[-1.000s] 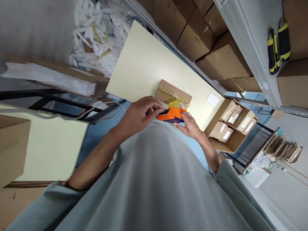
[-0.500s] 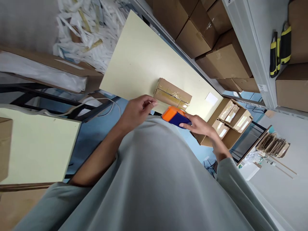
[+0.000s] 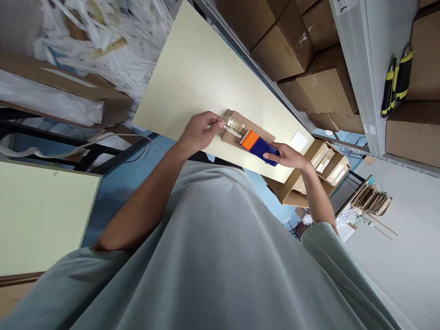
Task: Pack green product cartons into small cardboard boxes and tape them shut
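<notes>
**Tape drawn over a parcel at the worktop's near edge**

The left hand pinches the free end of a strip of clear tape between thumb and fingertips, with the other fingers curled in. The tape is stretched glossy and taut over the small cardboard parcel. This brown, oblong parcel lies flat on the worktop close to its near edge, already wrapped in shiny bands. At the strip's other end sits the tape dispenser, orange at the front and dark blue behind, resting against the parcel's right end. The right hand is clasped round its blue body.

The worktop is a pale cream board, otherwise bare except for a small white label near its right corner. Off its left end lies a heap of white paper scraps, with flattened cardboard and a black metal frame below. A second cream table stands on the left over the blue floor. Brown cartons are stacked along the worktop's far edge. Past its right end is an open carton of small boxes. On the grey shelf lie yellow-and-black utility knives.
</notes>
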Available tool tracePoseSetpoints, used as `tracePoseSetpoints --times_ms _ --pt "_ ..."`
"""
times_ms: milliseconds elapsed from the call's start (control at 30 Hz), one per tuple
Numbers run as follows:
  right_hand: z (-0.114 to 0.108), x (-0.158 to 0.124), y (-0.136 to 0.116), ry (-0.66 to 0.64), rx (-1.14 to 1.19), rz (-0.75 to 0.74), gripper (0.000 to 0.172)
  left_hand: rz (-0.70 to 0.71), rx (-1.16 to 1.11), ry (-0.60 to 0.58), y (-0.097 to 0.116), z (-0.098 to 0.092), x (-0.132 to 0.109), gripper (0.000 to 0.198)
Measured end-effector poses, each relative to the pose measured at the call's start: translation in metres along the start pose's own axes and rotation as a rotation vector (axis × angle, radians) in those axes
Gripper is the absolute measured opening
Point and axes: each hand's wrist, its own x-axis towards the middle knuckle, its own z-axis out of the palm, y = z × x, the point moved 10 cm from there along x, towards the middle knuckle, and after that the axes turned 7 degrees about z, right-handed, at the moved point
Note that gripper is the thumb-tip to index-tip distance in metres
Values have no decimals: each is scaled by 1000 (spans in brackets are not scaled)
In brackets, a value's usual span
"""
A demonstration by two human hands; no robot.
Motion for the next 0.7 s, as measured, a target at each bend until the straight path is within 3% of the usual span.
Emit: tracePoseSetpoints --times_ms 133,433,700 --pt "2 11 -3 1 20 -11 66 -49 -127 -1 -21 3 6 33" --pt "7 23 -16 -15 -17 -3 64 -110 -215 -33 -43 2 17 33" --pt "6 26 -15 -41 -63 34 66 -165 -79 -87 -78 11 36 36"
